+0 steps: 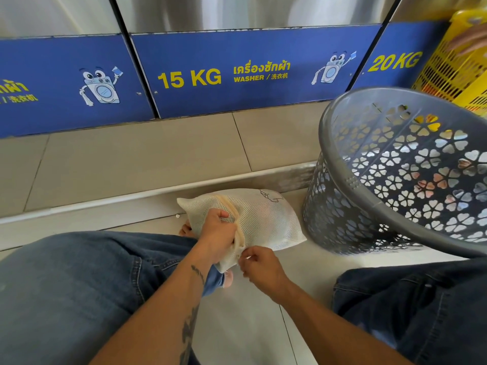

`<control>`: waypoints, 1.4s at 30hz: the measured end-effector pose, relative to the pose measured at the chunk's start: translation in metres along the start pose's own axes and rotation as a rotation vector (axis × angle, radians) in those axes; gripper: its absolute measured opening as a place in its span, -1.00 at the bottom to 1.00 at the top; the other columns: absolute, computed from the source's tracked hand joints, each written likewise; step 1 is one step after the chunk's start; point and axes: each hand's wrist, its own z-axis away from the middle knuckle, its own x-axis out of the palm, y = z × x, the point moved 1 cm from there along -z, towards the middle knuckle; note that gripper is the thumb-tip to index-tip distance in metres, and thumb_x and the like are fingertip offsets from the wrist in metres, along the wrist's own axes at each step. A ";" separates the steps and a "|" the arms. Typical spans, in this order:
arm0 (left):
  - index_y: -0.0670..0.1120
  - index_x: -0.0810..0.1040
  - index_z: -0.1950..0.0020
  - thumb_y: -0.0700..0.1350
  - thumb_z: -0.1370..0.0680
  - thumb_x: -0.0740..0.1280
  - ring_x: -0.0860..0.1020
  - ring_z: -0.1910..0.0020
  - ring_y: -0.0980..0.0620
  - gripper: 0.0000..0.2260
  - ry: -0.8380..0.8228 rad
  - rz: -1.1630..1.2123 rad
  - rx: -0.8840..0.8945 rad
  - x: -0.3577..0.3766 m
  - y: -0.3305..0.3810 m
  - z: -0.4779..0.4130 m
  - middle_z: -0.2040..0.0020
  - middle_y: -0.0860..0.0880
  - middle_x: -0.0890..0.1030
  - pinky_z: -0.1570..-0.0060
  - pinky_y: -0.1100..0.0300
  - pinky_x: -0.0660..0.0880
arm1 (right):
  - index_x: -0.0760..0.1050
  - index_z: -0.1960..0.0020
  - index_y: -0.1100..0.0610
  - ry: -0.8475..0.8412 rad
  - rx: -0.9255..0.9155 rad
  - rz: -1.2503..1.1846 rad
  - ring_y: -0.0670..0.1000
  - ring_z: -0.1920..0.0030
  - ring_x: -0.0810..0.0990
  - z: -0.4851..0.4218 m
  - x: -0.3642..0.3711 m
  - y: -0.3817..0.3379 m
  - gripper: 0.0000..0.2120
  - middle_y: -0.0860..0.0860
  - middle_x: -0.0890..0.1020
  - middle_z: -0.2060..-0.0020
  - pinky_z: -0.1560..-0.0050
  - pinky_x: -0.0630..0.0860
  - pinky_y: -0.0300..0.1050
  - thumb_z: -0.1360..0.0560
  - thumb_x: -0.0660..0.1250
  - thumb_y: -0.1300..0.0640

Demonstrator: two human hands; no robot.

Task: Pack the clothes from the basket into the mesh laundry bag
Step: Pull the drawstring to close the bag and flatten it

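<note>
A cream mesh laundry bag (266, 219) lies bulging on the floor between my knees, with a beige zipper running along its near side. My left hand (217, 233) grips the bag's mesh beside the zipper. My right hand (259, 264) pinches the zipper's near end at the bag's lower corner. To the right stands the grey plastic basket (382, 206) with flower-shaped holes, tilted toward me; no clothes show inside it.
Washing machines with blue panels (237, 72) marked 15 KG and 20 KG line a raised tiled step (131, 159) ahead. A yellow basket (458, 64) stands at the far right. My jeans-clad legs (79, 285) flank the tiled floor.
</note>
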 end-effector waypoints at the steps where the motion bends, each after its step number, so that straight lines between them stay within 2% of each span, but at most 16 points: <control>1: 0.11 0.40 0.02 -0.23 -0.39 0.29 0.58 -0.02 -0.17 -0.72 -0.005 -0.002 0.000 0.000 0.000 -0.001 -0.02 -0.12 0.58 -0.08 -0.18 0.55 | 0.61 0.17 0.02 0.008 0.014 -0.033 0.08 0.15 0.69 -0.001 0.003 -0.001 -0.93 0.04 0.71 0.20 0.09 0.63 0.00 -0.46 0.38 0.06; 5: 0.09 0.42 0.01 -0.24 -0.40 0.30 0.58 -0.01 -0.15 -0.73 0.001 0.007 0.007 0.000 0.001 -0.004 0.01 -0.11 0.59 -0.03 -0.11 0.56 | 0.56 0.26 0.25 0.039 0.025 -0.166 0.06 0.32 0.56 -0.001 0.010 -0.003 -0.80 0.21 0.64 0.32 0.24 0.52 0.02 -0.44 0.39 0.12; 10: 0.05 0.45 -0.05 -0.26 -0.46 0.29 0.55 0.02 -0.06 -0.75 0.042 -0.009 0.055 0.001 0.001 -0.007 0.00 -0.05 0.57 0.14 0.09 0.48 | 0.50 0.32 0.17 -0.017 0.042 -0.196 -0.03 0.37 0.55 -0.001 0.004 -0.004 -0.78 0.05 0.59 0.40 0.31 0.50 -0.15 -0.50 0.40 0.22; 15: 0.03 0.43 -0.08 -0.26 -0.50 0.28 0.51 0.15 0.01 -0.75 0.082 -0.032 0.064 0.005 -0.002 -0.011 0.03 -0.05 0.57 0.30 0.16 0.39 | 0.48 0.32 0.21 -0.079 0.013 -0.059 -0.02 0.35 0.51 -0.003 -0.009 0.002 -0.80 0.01 0.55 0.40 0.27 0.48 -0.12 -0.46 0.40 0.25; 19: 0.05 0.42 -0.01 -0.30 -0.47 0.29 0.54 0.13 -0.06 -0.74 0.132 -0.028 0.084 0.006 -0.004 -0.012 0.04 -0.10 0.59 0.18 0.08 0.50 | 0.47 0.33 0.18 -0.122 0.020 0.037 0.00 0.31 0.51 -0.003 -0.009 0.003 -0.85 -0.01 0.55 0.39 0.21 0.48 -0.01 -0.38 0.38 0.19; 22: 0.04 0.43 -0.03 -0.31 -0.47 0.26 0.52 0.18 -0.02 -0.73 0.136 -0.081 0.118 0.006 -0.003 -0.010 0.08 -0.06 0.57 0.23 0.10 0.48 | 0.45 0.28 0.21 -0.054 -0.035 0.152 -0.01 0.32 0.46 -0.003 -0.013 -0.001 -0.84 -0.02 0.52 0.40 0.25 0.44 -0.03 -0.40 0.36 0.15; 25: 0.05 0.47 -0.06 -0.28 -0.51 0.24 0.51 0.24 0.05 -0.76 0.093 -0.182 0.185 0.009 -0.003 -0.007 0.13 0.02 0.55 0.31 0.18 0.47 | 0.41 0.29 0.12 0.075 -0.102 0.454 0.00 0.35 0.48 0.004 -0.024 -0.007 -0.82 -0.06 0.52 0.41 0.30 0.42 -0.09 -0.41 0.31 0.05; 28: 0.09 0.51 -0.01 -0.26 -0.54 0.24 0.54 0.17 0.05 -0.76 0.051 -0.242 0.214 0.014 -0.008 -0.005 0.10 0.01 0.58 0.29 0.22 0.42 | 0.38 0.25 0.02 0.131 -0.120 0.681 0.02 0.28 0.53 0.012 -0.032 -0.015 -0.83 -0.08 0.52 0.34 0.26 0.45 -0.11 -0.46 0.29 -0.01; 31: 0.11 0.52 0.03 -0.27 -0.54 0.21 0.56 0.11 0.00 -0.73 0.053 -0.276 0.235 0.014 -0.009 -0.004 0.06 0.01 0.59 0.13 0.17 0.49 | 0.44 0.14 0.03 0.124 -0.119 0.701 0.04 0.22 0.56 0.018 -0.035 -0.019 -0.86 -0.05 0.57 0.26 0.19 0.50 -0.09 -0.52 0.28 -0.01; 33: 0.10 0.53 0.03 -0.28 -0.55 0.17 0.55 0.07 -0.04 -0.72 0.081 -0.293 0.265 0.014 -0.007 -0.001 0.03 0.01 0.58 0.04 0.11 0.52 | 0.47 0.14 0.04 0.121 -0.119 0.672 0.05 0.20 0.59 0.022 -0.041 -0.018 -0.88 -0.03 0.61 0.23 0.15 0.58 -0.05 -0.53 0.25 0.04; 34: 0.09 0.52 0.03 -0.28 -0.55 0.16 0.55 0.08 -0.05 -0.72 0.103 -0.305 0.287 0.014 -0.004 0.001 0.04 0.00 0.57 0.07 0.11 0.52 | 0.47 0.17 0.03 0.134 -0.118 0.657 0.06 0.20 0.60 0.023 -0.047 -0.018 -0.88 -0.02 0.62 0.23 0.14 0.60 -0.03 -0.52 0.22 0.06; 36: 0.06 0.51 0.04 -0.30 -0.54 0.15 0.54 0.14 -0.05 -0.73 0.155 -0.349 0.340 0.014 0.004 0.007 0.08 -0.03 0.58 0.25 0.18 0.44 | 0.46 0.20 0.02 0.138 -0.110 0.616 0.08 0.17 0.62 0.027 -0.061 -0.017 -0.88 -0.02 0.64 0.22 0.10 0.63 0.02 -0.49 0.20 0.10; 38: 0.03 0.50 0.04 -0.31 -0.51 0.17 0.53 0.16 -0.06 -0.75 0.226 -0.425 0.396 0.009 0.015 0.013 0.08 -0.07 0.58 0.34 0.19 0.33 | 0.50 0.12 -0.05 0.099 -0.085 0.566 0.06 0.09 0.63 0.032 -0.077 -0.018 -0.91 -0.02 0.64 0.10 0.01 0.65 0.02 -0.48 0.25 0.12; 40: 0.00 0.49 0.05 -0.32 -0.46 0.19 0.53 0.15 -0.11 -0.77 0.278 -0.474 0.431 -0.002 0.024 0.017 0.03 -0.11 0.56 0.28 0.15 0.39 | 0.50 -0.04 -0.09 0.065 -0.058 0.500 0.03 0.04 0.61 0.042 -0.092 -0.017 -0.83 0.01 0.60 -0.02 0.01 0.64 -0.02 -0.48 0.29 0.11; 42: -0.04 0.48 0.04 -0.31 -0.45 0.22 0.54 0.14 -0.16 -0.80 0.313 -0.529 0.425 -0.020 0.029 0.021 0.00 -0.15 0.55 0.21 0.11 0.46 | 0.48 -0.15 -0.10 0.049 -0.049 0.473 0.02 0.03 0.59 0.050 -0.104 -0.019 -0.74 0.03 0.56 -0.10 0.09 0.60 -0.09 -0.49 0.30 0.11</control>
